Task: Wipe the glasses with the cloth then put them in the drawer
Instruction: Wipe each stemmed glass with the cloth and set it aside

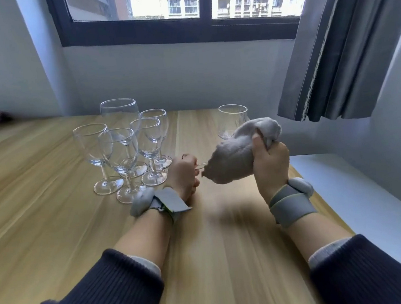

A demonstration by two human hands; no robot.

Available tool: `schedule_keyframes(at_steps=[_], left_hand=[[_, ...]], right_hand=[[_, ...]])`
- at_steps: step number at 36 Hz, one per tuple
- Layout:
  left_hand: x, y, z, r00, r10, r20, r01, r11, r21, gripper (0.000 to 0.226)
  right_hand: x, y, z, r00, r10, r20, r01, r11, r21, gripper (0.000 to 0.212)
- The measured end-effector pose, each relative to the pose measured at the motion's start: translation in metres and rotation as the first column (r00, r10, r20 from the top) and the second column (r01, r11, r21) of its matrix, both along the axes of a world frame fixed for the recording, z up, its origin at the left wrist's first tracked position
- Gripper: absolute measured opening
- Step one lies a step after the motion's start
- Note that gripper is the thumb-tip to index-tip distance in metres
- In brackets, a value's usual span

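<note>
- Both hands are held above a wooden table (pixel 52 203): the left hand (pixel 183 175) is curled around the stem of a wine glass (pixel 202 165), and the right hand (pixel 270 163) is clenched on a grey cloth (pixel 234 158).
- That glass is held sideways between the hands, its bowl wrapped in the cloth, so only a short piece of stem is seen.
- Grey wrist straps are worn on both forearms, with dark sleeves pushed back behind them.
- A grey curtain (pixel 346 47) is hung at the far right, beside a dark-framed window (pixel 207 30).
- Five stemmed glasses are grouped upright on the table to the left of the hands; a large one (pixel 120 115) is placed farthest back.
- A ribbed tumbler (pixel 231 117) is set apart at the far right, partly hidden by the cloth.
- No drawer is seen.
</note>
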State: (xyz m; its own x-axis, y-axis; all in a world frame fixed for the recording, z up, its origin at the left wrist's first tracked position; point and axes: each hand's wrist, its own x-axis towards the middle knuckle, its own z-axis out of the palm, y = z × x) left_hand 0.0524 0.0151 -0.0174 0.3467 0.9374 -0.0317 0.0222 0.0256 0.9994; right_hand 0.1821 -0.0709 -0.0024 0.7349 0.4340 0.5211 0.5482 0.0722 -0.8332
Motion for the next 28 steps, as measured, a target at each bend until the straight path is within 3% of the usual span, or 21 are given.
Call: schedule_keyframes(at_steps=[3, 6, 7, 9, 12, 15, 21, 28], left_hand=[[-0.002, -0.001, 0.001, 0.995, 0.076, -0.069, -0.043, 0.921, 0.387, 0.014], [-0.009, -0.003, 0.003, 0.974, 0.171, -0.148, -0.025, 0.733, 0.680, 0.018], [-0.010, -0.005, 0.004, 0.970, 0.195, -0.146, -0.025, 0.676, 0.737, 0.019], [-0.011, -0.007, 0.004, 0.972, 0.210, -0.103, -0.056, 0.637, 0.768, 0.018], [-0.009, -0.001, 0.005, 0.989, 0.146, -0.011, -0.112, 0.800, 0.590, 0.019], [-0.005, 0.001, 0.008, 0.987, 0.086, 0.133, -0.118, 0.959, 0.256, 0.028], [-0.001, -0.005, 0.007, 0.960, 0.083, 0.267, -0.037, 0.984, -0.176, 0.026], [-0.004, -0.008, 0.010, 0.901, 0.104, 0.422, 0.075, 0.919, -0.386, 0.025]], right_hand=[[0.004, 0.001, 0.003, 0.981, -0.010, -0.194, 0.001, 0.999, -0.043, 0.038], [0.008, 0.001, 0.002, 0.957, 0.000, -0.290, -0.026, 0.996, -0.087, 0.032], [0.009, 0.001, 0.001, 0.965, -0.007, -0.261, -0.020, 0.995, -0.101, 0.033], [0.008, -0.003, 0.001, 0.997, -0.057, -0.059, 0.049, 0.990, -0.130, 0.046], [0.005, -0.008, 0.002, 0.972, -0.087, 0.217, 0.114, 0.987, -0.113, 0.064], [0.004, -0.009, 0.002, 0.951, -0.077, 0.301, 0.101, 0.993, -0.064, 0.053], [0.005, -0.005, 0.002, 0.997, -0.058, -0.044, 0.063, 0.993, 0.104, 0.045], [0.009, -0.005, 0.013, 0.894, 0.033, -0.447, 0.101, 0.957, 0.273, 0.019]])
